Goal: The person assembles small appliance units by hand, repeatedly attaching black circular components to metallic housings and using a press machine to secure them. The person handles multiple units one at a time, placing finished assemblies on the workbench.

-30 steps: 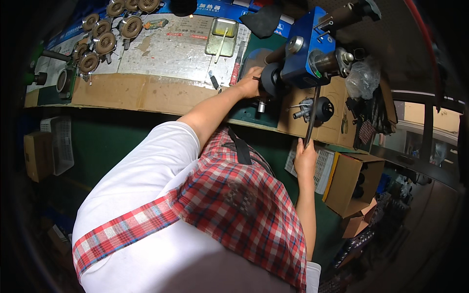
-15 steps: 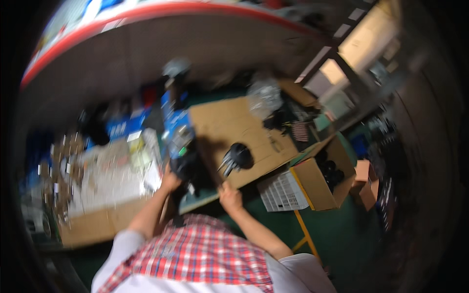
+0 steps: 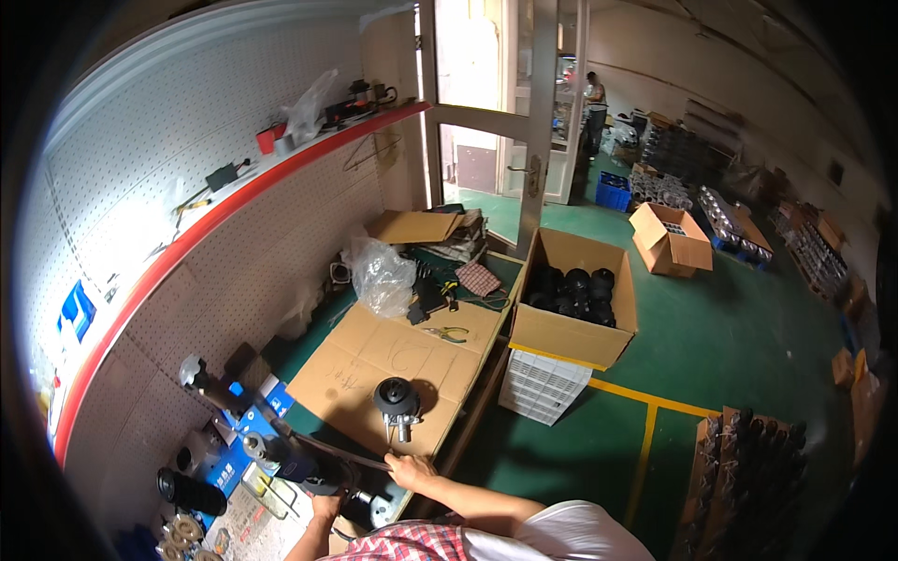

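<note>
My right hand [image 3: 412, 472] is closed around the end of a long thin lever [image 3: 351, 455] that slants down from a bench press [image 3: 229, 393]. My left hand [image 3: 325, 508] is lower and to the left, against a black round part [image 3: 323, 475] under the press; its fingers are partly hidden, but it seems wrapped round that part. A flat silver metal piece [image 3: 379, 510] shows beside it. Just beyond my right hand, a black round unit with a silver metal fitting [image 3: 397, 400] stands on a flattened cardboard sheet [image 3: 341, 360].
Pliers [image 3: 449, 334], a clear plastic bag [image 3: 382, 279] and a checked cloth [image 3: 478, 279] lie farther back on the bench. An open carton of black parts [image 3: 572, 332] sits on a white crate [image 3: 543, 385] at right. A red-edged shelf [image 3: 201, 220] runs along the pegboard wall.
My view has swung up and right, bringing the doorway, the floor and a distant person into sight. My hands stay by the press, and the black round unit still stands on the cardboard.
</note>
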Demonstrator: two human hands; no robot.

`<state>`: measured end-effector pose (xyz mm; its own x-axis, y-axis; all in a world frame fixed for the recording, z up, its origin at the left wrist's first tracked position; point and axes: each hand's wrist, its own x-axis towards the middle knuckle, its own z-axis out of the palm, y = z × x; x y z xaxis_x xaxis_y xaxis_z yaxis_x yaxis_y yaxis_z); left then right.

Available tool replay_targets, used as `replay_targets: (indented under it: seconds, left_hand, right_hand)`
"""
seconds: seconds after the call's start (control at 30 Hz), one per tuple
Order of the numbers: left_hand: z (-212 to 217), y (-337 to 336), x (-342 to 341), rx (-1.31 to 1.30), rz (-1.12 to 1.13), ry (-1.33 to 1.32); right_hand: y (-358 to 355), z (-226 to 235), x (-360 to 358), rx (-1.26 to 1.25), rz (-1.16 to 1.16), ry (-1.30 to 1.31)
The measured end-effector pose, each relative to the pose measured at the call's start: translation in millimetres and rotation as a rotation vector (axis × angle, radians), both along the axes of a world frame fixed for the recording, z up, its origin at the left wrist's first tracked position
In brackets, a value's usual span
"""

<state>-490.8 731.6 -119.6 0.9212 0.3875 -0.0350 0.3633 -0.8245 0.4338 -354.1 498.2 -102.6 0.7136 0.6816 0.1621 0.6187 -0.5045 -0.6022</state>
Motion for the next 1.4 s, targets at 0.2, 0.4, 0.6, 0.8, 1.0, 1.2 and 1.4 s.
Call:
replay_targets:
  seconds: [0.2, 0.4, 0.6, 0.8, 1.0, 1.2, 1.4]
  left_hand:
    - [-15, 7, 2, 0.013, 0.001, -0.049]
    - [-34, 16, 0, -0.099, 0.078, 0.115]
    - [-56, 26, -9, 0.106, -0.013, 0.04]
    - [-12, 2, -1, 0.011, 0.034, 0.046]
    - [-20, 0, 5, 0.211, 0.001, 0.005]
    - [-84, 7, 0, -0.135, 0.24, -0.124]
    - [-23, -10, 17, 0.01, 0.403, -0.092]
  right_hand:
    - [7, -11, 0, 0.016, 0.001, 0.033]
    - [5, -19, 2, -0.025, 0.007, -0.018]
    - [20, -30, 7, -0.001, 0.018, -0.081]
    - [31, -47, 15, 0.068, -0.006, -0.195]
    - [27, -50, 22, 0.112, 0.028, -0.204]
    - [0, 2, 10, -0.194, 0.064, 0.146]
    - [-81, 202, -5, -0.089, 0.333, 0.551]
